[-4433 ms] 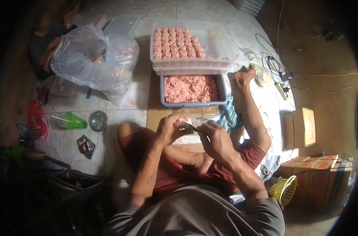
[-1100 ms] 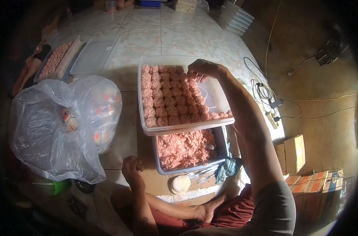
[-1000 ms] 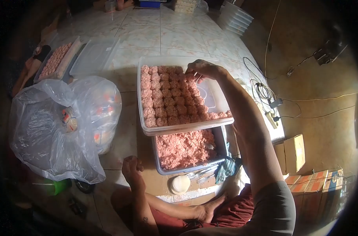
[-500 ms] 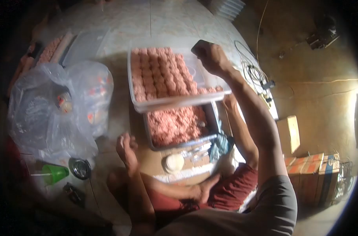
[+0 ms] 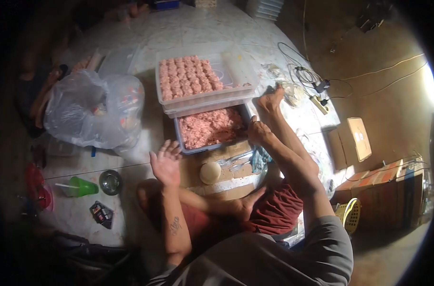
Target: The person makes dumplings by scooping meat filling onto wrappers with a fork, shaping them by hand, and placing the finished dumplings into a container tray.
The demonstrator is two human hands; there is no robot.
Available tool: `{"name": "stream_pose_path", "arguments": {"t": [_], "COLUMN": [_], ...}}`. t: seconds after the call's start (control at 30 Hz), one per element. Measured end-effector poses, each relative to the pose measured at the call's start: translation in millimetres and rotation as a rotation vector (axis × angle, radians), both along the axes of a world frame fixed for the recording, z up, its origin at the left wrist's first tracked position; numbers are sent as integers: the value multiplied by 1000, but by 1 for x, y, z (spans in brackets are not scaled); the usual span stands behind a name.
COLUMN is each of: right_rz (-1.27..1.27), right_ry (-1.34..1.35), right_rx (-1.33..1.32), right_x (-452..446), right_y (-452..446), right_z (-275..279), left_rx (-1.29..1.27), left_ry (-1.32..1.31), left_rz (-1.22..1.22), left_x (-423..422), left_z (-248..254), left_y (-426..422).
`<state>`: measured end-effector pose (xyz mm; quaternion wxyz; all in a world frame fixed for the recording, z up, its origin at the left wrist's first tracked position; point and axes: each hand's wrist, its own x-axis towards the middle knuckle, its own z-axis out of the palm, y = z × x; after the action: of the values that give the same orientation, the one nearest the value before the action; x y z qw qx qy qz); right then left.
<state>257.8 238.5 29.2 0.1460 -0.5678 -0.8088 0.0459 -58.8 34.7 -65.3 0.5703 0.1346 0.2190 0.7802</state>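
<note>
My left hand point(image 5: 165, 164) is raised palm up, fingers spread and holding nothing, by the near left corner of a grey tub point(image 5: 179, 138). Loose pink minced meat point(image 5: 210, 126) fills much of the tub. My right hand point(image 5: 260, 132) is closed beside the tub's right rim; what its fingers hold, if anything, is hidden. Behind the tub, partly over its far edge, is a clear plastic container point(image 5: 248, 78) with rows of shaped meat portions point(image 5: 186, 76). A round cream-coloured thing point(image 5: 210, 172) and several forks point(image 5: 233, 164) lie in front of the tub.
A large clear plastic bag point(image 5: 78, 117) stands at left. Nearer are a green cup point(image 5: 83, 187) and a round glass ashtray point(image 5: 111, 182). Cables point(image 5: 300, 74) and a power strip point(image 5: 319, 105) lie right. Cardboard boxes point(image 5: 379, 190) stand farther right. Another person's arm point(image 5: 44, 93) shows at far left.
My right hand has come down from the clear container to the tub's right side; the dark object in it earlier no longer shows. My left hand has risen slightly and opened.
</note>
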Motion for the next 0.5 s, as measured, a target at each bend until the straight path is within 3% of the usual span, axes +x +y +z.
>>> {"name": "stream_pose_path", "arguments": {"t": [0.07, 0.17, 0.33, 0.43, 0.5], "right_rz": [12, 31, 92, 168, 248], "right_ry": [220, 284, -64, -99, -12], "right_rx": [192, 293, 153, 113, 99], "right_x": [2, -1, 7, 26, 44], "right_y": [22, 31, -19, -50, -57], "right_z": [34, 53, -18, -44, -49], "left_rx": [255, 272, 249, 118, -260], "left_ry": [-164, -206, -308, -219, 702], "left_rz": [-190, -324, -422, -440, -305], "left_x": [26, 61, 83, 85, 89], "left_z": [41, 79, 80, 65, 48], "left_y": [-19, -25, -21, -27, -27]}}
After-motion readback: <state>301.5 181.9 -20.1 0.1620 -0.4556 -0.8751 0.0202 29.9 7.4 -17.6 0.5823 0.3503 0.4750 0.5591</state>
